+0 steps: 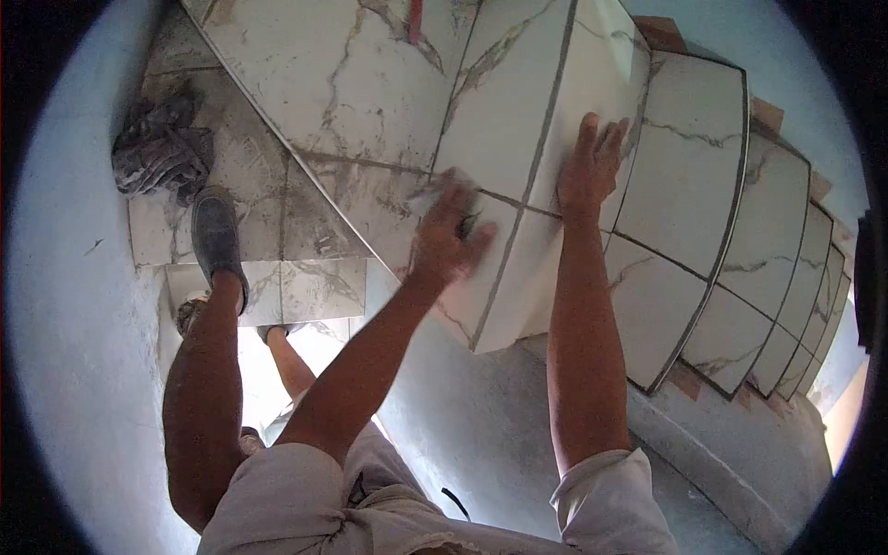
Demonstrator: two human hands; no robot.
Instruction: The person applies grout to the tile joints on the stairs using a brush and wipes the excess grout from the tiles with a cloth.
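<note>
My left hand (pixel 447 239) is over the white marbled tile of a stair step (pixel 504 102), close to a dark grout joint. Motion smears its fingers. A greyish blur shows by the fingertips and a small dark patch beside the thumb; I cannot tell whether the hand holds something. Farther right, my right hand (pixel 590 176) lies against the tiled riser (pixel 601 69), its fingers stretched upward and slightly apart. Dark grout lines (pixel 546 111) run between the two hands. Grey smears cover the tile to the left of my left hand.
More tiled steps (pixel 689 157) curve away to the right. A crumpled dirty cloth (pixel 165 148) lies on the lower tiled landing at left, beside my shoe (pixel 216 231). A red object (pixel 415 20) is at the top edge. A pale wall (pixel 69 277) borders the left.
</note>
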